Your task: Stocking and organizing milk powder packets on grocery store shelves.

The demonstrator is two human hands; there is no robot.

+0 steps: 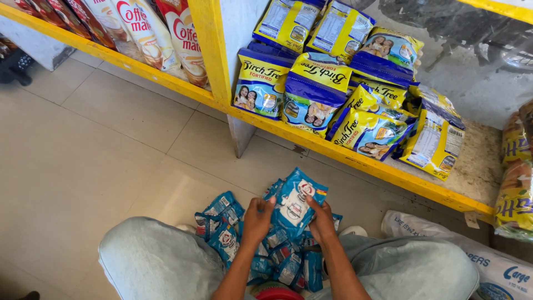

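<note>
A yellow-edged store shelf (355, 158) is running across the far side of the scene, carrying a leaning heap of yellow-and-blue milk powder packs (355, 89) on the right and tall red-and-white creamer pouches (161, 33) at far left. Below it, the pale tiled floor (83, 144) is stretching away to the left, and a white printed sack (499, 266) is lying at near right. A person in light trousers is squatting close to the shelf, knees spread around a loose pile of small blue sachets (244, 244) lying on the floor between them. Both hands are lifting one bundle of blue sachets (295, 203) just above the pile: the left hand (258, 219) is pinching its left edge, fingers curled against the packs, while the right hand (322, 219) is pinching the right edge with the thumb across the front. Handling the bundle well appears to call for squaring the slippery sachets between both hands and keeping an even grip, since loose ones could slide back onto the pile.
</note>
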